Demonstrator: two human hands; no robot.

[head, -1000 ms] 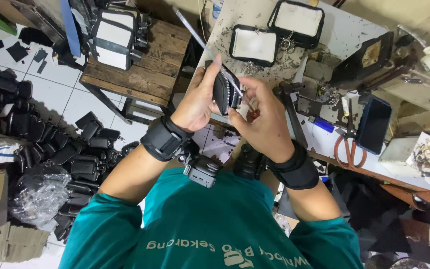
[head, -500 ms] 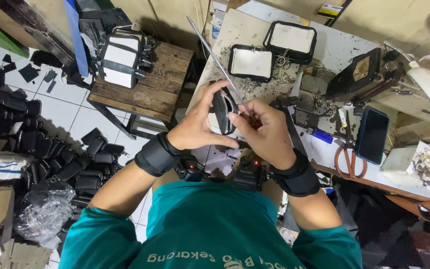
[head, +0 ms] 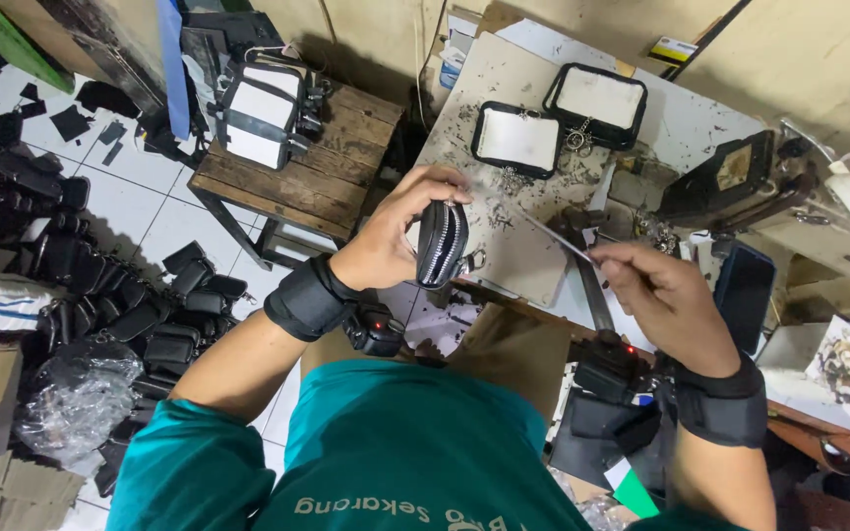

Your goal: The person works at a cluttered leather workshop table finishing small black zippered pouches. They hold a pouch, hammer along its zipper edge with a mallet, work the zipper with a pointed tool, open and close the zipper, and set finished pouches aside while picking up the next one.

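Pouch: a small black zippered pouch (head: 442, 243) was held above the bench (head: 504, 147), long axis near upright, zipper edge facing the camera.
Left hand: the left hand (head: 400, 236) was clamped on the pouch.
Right hand: the right hand (head: 666, 300) pinched a thin metal rod (head: 543, 231) pointing toward the pouch.
Change: half a second earlier both hands met on the pouch; now they were apart.

black zipped pouch (head: 442, 242) | upright (zipper facing camera) | thin metal rod (head: 543, 230) | tilted
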